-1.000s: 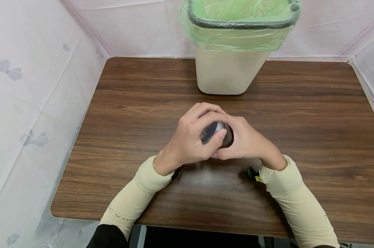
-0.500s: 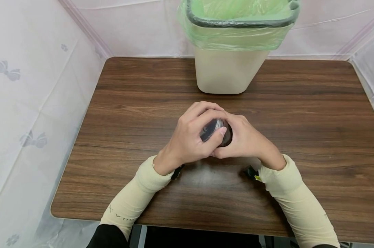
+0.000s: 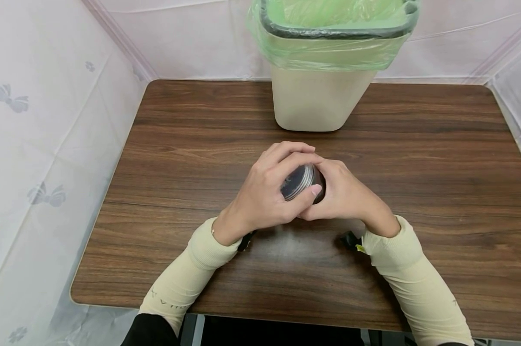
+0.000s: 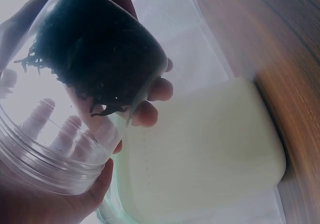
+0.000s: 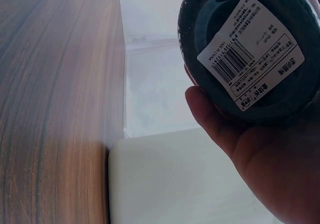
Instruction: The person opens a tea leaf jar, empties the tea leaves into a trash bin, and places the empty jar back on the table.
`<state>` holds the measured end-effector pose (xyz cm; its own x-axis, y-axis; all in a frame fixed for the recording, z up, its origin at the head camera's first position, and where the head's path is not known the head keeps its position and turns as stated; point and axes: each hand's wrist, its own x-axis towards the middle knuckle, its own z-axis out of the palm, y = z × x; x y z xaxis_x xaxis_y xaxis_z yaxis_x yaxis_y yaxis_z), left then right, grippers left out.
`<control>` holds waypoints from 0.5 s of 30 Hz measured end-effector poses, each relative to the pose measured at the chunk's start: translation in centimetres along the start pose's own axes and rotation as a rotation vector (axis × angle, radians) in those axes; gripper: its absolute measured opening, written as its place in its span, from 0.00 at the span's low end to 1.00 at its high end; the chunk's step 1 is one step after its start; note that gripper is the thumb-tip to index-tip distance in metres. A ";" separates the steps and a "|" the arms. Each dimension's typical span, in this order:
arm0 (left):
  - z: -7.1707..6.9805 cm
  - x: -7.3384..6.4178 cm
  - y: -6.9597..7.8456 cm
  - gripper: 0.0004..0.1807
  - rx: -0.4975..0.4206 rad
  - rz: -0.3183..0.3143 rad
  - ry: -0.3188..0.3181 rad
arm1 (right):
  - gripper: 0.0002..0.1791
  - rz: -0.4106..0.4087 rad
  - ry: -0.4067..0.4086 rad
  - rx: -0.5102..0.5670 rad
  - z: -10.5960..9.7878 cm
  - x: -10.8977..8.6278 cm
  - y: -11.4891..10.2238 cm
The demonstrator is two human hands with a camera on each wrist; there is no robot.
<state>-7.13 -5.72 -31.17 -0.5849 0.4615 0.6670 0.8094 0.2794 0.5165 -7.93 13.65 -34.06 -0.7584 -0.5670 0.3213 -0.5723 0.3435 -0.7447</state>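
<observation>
A: Where is the clear jar [image 3: 296, 182], and how held?

B: Centre of the head frame, tilted, raised off the table [image 3: 178, 144]; left hand [image 3: 269, 192] fingers clamped on its ridged end [image 4: 55, 159]; right hand [image 3: 346, 194] fingers curled round the body near the base.

A: Handling estimate?

B: Probably light, being only part-filled with dark leaf-like shreds [image 4: 95, 43]; these look loose, likely to slide when tipped; walls appear stiff and smooth, perhaps slippery; glass or plastic, cannot tell, so treat as fragile.

A: Best hold?

B: One hand round the broad body; the other on the ridges, which should give better purchase; barcode sticker [image 5: 252, 53], upper right of the right-wrist frame, marks the base.
</observation>
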 end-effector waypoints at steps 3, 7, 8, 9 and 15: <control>0.0 0.0 0.0 0.21 0.001 0.002 -0.004 | 0.35 0.005 0.001 -0.002 0.0 0.0 0.0; -0.1 0.0 0.0 0.22 0.002 0.002 -0.009 | 0.36 0.020 -0.005 0.000 -0.1 0.0 0.0; -0.1 -0.1 0.0 0.22 0.003 0.002 -0.010 | 0.36 0.023 -0.007 0.002 -0.1 0.0 0.0; -0.1 -0.1 0.0 0.22 0.003 0.002 -0.010 | 0.36 0.027 -0.010 0.003 -0.1 0.0 0.0; -0.3 0.0 0.2 0.24 -0.019 0.009 -0.013 | 0.36 0.033 -0.011 -0.008 -0.2 0.0 0.1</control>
<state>-7.00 -5.88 -30.92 -0.5771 0.4747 0.6646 0.8132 0.2591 0.5211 -8.00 13.85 -34.00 -0.7734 -0.5635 0.2903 -0.5495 0.3678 -0.7502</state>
